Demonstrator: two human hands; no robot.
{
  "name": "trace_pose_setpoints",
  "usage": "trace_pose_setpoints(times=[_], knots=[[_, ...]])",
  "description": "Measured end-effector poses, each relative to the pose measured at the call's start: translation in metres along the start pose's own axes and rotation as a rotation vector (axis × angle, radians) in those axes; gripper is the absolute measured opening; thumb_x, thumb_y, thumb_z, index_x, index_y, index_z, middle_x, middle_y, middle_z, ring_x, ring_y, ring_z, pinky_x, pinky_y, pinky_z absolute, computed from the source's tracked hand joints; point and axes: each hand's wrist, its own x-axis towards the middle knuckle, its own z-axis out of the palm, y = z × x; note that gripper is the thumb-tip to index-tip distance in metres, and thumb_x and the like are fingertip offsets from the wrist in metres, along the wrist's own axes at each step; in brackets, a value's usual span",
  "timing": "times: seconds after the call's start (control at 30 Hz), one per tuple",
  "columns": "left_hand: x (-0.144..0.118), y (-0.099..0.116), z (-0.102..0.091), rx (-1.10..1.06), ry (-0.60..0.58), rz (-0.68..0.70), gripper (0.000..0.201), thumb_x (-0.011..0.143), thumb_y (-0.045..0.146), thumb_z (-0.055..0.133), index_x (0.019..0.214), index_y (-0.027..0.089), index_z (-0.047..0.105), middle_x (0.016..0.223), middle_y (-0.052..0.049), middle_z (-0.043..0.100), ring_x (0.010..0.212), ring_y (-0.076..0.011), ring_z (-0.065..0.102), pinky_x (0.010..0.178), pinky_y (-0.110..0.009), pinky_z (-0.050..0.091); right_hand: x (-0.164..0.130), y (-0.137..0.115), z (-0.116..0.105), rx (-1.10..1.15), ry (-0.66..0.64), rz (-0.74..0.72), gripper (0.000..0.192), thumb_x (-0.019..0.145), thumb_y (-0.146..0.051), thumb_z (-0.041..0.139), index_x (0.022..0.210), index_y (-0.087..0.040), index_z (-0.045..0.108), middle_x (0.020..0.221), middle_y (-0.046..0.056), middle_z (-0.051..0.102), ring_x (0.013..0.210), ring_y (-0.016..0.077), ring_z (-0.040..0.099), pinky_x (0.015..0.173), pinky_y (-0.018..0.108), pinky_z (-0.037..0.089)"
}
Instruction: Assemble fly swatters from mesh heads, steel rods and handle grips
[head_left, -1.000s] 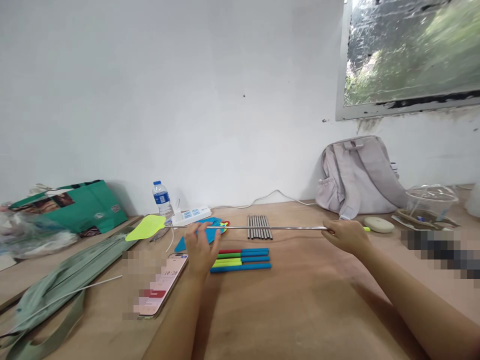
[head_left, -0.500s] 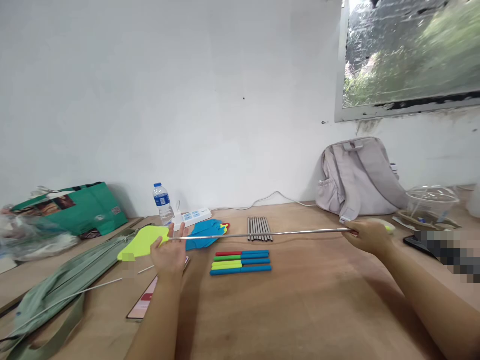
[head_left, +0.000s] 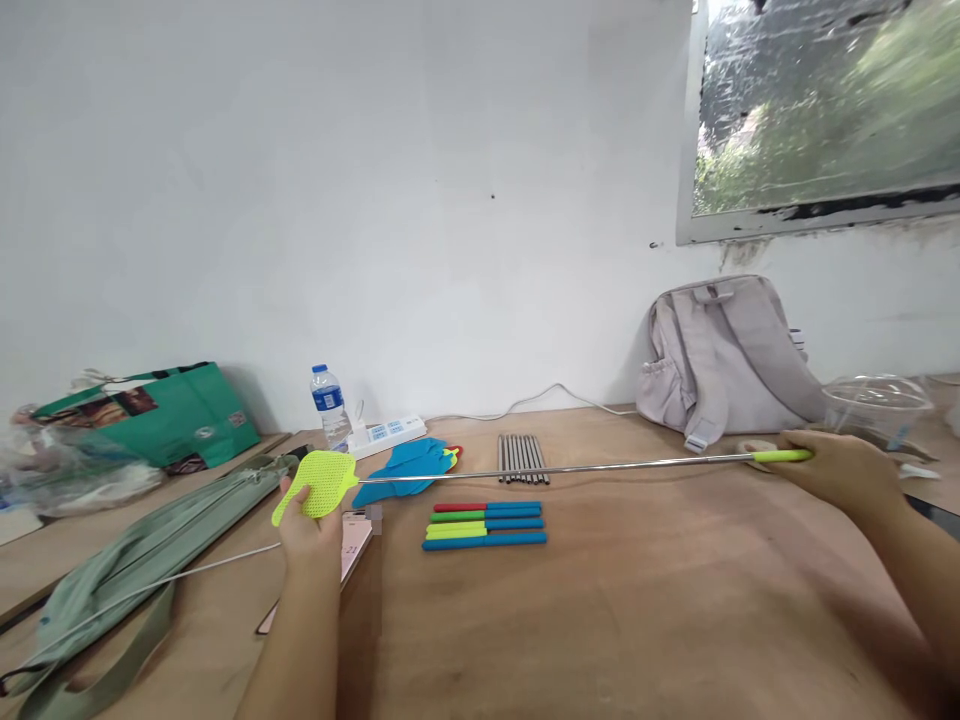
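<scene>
The left hand pinches the yellow-green swatter head at the left. The right hand grips the handle at the right, its fingers closed. The steel rod spans above the coloured grips on the surface.

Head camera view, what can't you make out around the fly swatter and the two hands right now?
- Phone, head view: screen partly blurred, partly covered by the left hand.
- Fly swatter: the left hand's fingers sit behind the mesh head, so its grip is unclear.
- Right hand: palm side hidden; only the swatter's green handle end shows.
- Water bottle: label too small to read.
</scene>
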Motion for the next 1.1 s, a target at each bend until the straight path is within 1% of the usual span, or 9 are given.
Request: trace_pose_setpoints(times=[0.07,0.2,0.4,0.5,0.63,0.73,0.87,1.03,1.1], knots=[[-0.001,0.001,-0.001,-0.022,0.083,0.002,0.049,0.064,0.014,0.049,0.11,0.028,0.039,0.118,-0.002,0.049,0.113,-0.0205,0.045,0.088,-0.038,0.043,-0.001,0.004,-0.004,0.046,-0.059,0.079,0.036,0.058,-0.059,0.056,0.057,-0.023,0.056,0.065,0.007,0.06,0.053,0.0183,0.048,0.049,0.027,0.024],[-0.011,0.012,0.009,-0.043,0.201,-0.003,0.043,0.069,0.013,0.048,0.109,0.029,0.041,0.118,-0.001,0.051,0.113,-0.0206,0.046,0.083,-0.038,0.047,-0.002,-0.001,-0.004,0.102,-0.057,-0.013,0.03,0.062,-0.051,0.056,0.053,-0.022,0.055,0.06,0.007,0.057,0.053,0.0171,0.047,0.05,0.027,0.023],[-0.03,0.023,0.032,-0.1,0.239,-0.021,0.036,0.077,0.01,0.043,0.107,0.03,0.044,0.116,0.006,0.053,0.107,-0.0163,0.05,0.081,-0.035,0.047,-0.001,-0.015,-0.008,0.068,-0.08,-0.006,0.029,0.065,-0.049,0.053,0.062,-0.022,0.063,0.067,0.01,0.062,0.061,0.0218,0.052,0.051,0.028,0.024],[-0.045,0.011,0.051,-0.081,0.201,0.0,0.037,0.075,0.011,0.047,0.108,0.029,0.045,0.112,0.002,0.056,0.107,-0.0185,0.05,0.081,-0.037,0.048,-0.003,-0.045,-0.013,0.058,-0.182,-0.038,0.029,0.067,-0.05,0.051,0.073,-0.026,0.066,0.071,0.007,0.065,0.066,0.0229,0.055,0.051,0.027,0.025],[-0.068,-0.016,0.071,-0.046,0.095,0.055,0.035,0.076,0.017,0.047,0.11,0.028,0.045,0.114,0.0,0.055,0.109,-0.0191,0.05,0.084,-0.035,0.048,-0.009,-0.093,-0.013,-0.002,-0.173,-0.131,0.03,0.071,-0.046,0.046,0.062,-0.023,0.063,0.061,0.005,0.062,0.06,0.0199,0.054,0.048,0.025,0.02],[-0.076,-0.031,0.073,0.043,0.093,0.108,0.034,0.077,0.022,0.048,0.111,0.026,0.045,0.118,-0.002,0.053,0.11,-0.0208,0.049,0.084,-0.036,0.049,-0.015,-0.113,-0.01,0.013,-0.169,-0.203,0.031,0.072,-0.044,0.044,0.056,-0.022,0.06,0.056,0.005,0.059,0.058,0.0188,0.054,0.047,0.025,0.019],[-0.08,-0.042,0.067,0.159,0.024,0.254,0.031,0.079,0.026,0.047,0.109,0.031,0.047,0.118,-0.001,0.053,0.108,-0.0223,0.051,0.081,-0.038,0.051,-0.02,-0.124,-0.009,0.042,-0.201,-0.185,0.029,0.073,-0.039,0.043,0.055,-0.022,0.059,0.054,0.004,0.058,0.055,0.0181,0.053,0.045,0.025,0.019],[-0.101,-0.049,0.073,0.149,0.111,0.104,0.034,0.076,0.028,0.053,0.109,0.029,0.046,0.115,-0.002,0.055,0.104,-0.0215,0.054,0.077,-0.036,0.052,-0.032,-0.154,-0.01,0.121,-0.259,-0.228,0.028,0.074,-0.036,0.045,0.057,-0.022,0.061,0.057,0.005,0.061,0.055,0.0174,0.055,0.046,0.025,0.02],[-0.11,-0.05,0.077,0.15,0.067,0.073,0.037,0.076,0.03,0.053,0.112,0.029,0.043,0.116,-0.002,0.054,0.102,-0.0203,0.055,0.075,-0.034,0.052,-0.04,-0.168,-0.011,0.199,-0.279,-0.241,0.026,0.075,-0.036,0.045,0.061,-0.022,0.063,0.062,0.005,0.064,0.057,0.0173,0.056,0.046,0.024,0.022]])
